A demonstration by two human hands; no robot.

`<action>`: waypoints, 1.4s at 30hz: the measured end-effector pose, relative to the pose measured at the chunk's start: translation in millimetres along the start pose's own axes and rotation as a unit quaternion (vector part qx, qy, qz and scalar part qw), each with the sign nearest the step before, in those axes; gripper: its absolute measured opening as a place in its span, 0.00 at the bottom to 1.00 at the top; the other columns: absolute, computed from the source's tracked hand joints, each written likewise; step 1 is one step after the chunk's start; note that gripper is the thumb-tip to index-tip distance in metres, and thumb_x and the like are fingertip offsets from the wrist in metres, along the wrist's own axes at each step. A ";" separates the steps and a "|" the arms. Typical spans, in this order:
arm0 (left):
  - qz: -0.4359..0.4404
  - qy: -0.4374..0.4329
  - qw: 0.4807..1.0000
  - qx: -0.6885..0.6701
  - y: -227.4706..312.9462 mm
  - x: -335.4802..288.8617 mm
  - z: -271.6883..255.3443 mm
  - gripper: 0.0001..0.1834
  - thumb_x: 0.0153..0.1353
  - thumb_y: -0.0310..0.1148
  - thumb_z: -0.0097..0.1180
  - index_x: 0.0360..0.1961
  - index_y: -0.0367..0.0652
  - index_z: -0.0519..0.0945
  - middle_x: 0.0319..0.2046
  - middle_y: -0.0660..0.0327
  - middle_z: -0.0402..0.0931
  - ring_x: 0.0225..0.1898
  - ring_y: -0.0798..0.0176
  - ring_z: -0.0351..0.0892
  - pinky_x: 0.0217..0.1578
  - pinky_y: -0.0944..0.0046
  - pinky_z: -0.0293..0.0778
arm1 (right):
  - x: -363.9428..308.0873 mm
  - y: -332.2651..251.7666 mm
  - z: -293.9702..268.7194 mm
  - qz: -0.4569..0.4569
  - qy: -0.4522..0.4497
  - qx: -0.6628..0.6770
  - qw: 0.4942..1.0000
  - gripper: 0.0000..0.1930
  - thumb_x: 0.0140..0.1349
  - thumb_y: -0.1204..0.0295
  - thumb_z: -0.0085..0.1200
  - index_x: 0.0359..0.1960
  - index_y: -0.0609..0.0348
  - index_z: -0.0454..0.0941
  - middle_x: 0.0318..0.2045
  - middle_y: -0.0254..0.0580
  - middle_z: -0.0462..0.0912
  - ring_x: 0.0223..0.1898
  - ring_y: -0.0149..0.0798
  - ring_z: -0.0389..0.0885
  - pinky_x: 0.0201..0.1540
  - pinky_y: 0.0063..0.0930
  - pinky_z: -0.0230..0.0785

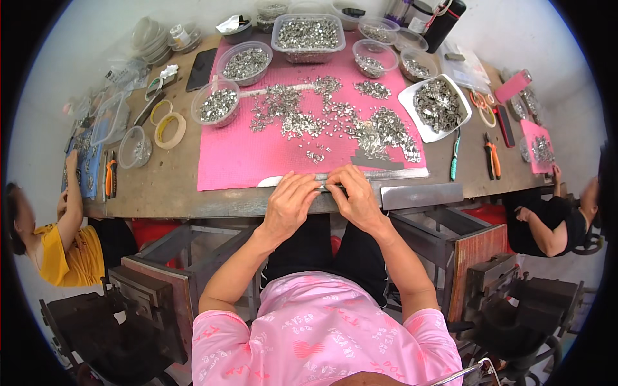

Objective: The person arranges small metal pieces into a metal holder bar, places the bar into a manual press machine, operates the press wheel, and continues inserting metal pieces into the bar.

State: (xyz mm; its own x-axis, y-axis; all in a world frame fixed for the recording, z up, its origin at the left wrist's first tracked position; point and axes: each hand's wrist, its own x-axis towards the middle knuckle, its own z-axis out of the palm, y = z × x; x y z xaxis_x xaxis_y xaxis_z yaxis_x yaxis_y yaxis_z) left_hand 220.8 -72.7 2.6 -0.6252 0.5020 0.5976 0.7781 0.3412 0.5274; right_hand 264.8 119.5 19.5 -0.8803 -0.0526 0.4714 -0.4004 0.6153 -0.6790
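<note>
At the front edge of the pink mat (pixel 222 161), my left hand (pixel 291 201) and my right hand (pixel 356 201) meet with fingertips pinched close together. Between them shows a small silvery metal piece (pixel 321 183); its exact kind is too small to tell, and the fingers partly cover it. Small loose metal parts (pixel 302 125) lie scattered and heaped on the mat just beyond my hands. A grey metal strip (pixel 421 196) lies along the table edge, right of my right hand.
Tubs of metal parts, including a rectangular one (pixel 309 56) and a white bowl (pixel 402 96), stand behind and right. Tape rolls (pixel 170 130), orange-handled pliers (pixel 493 156) and a teal-handled tool (pixel 455 156) lie around the mat. People work at left (pixel 71 251) and right (pixel 550 222).
</note>
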 end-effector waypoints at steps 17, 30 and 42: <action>-0.069 0.030 0.981 0.180 -38.3 45.3 7.7 0.07 0.56 0.35 0.70 0.33 0.45 0.85 0.30 0.63 0.79 0.37 0.57 0.76 0.52 0.53 0.65 | 21.7 5.1 -15.7 -0.023 -0.076 -0.115 0.990 0.05 0.58 0.78 0.62 0.36 0.61 0.82 0.35 0.43 0.80 0.38 0.48 0.79 0.44 0.40 0.68; -0.034 0.000 0.987 0.155 -39.2 51.5 -9.6 0.05 0.54 0.31 0.69 0.31 0.46 0.84 0.29 0.64 0.78 0.38 0.58 0.76 0.57 0.49 0.62 | 40.6 31.6 -10.6 -0.008 -0.065 -0.138 0.988 0.04 0.60 0.77 0.60 0.35 0.61 0.79 0.32 0.48 0.80 0.37 0.49 0.80 0.45 0.42 0.68; -0.016 -0.105 0.991 0.078 -50.3 42.5 -16.9 0.03 0.58 0.28 0.66 0.34 0.46 0.85 0.31 0.63 0.76 0.40 0.59 0.78 0.60 0.48 0.61 | 0.4 2.4 -14.6 0.009 -0.025 -0.012 1.000 0.05 0.59 0.83 0.61 0.35 0.65 0.78 0.36 0.45 0.82 0.38 0.47 0.80 0.42 0.37 0.71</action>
State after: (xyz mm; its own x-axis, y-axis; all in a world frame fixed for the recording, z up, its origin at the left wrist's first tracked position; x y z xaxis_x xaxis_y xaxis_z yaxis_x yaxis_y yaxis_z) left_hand 154.1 -81.9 11.7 -0.6358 0.6377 0.4349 0.7685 0.4703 0.4340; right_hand 267.2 132.5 26.3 -0.8989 -0.0801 0.4308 -0.3793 0.6344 -0.6735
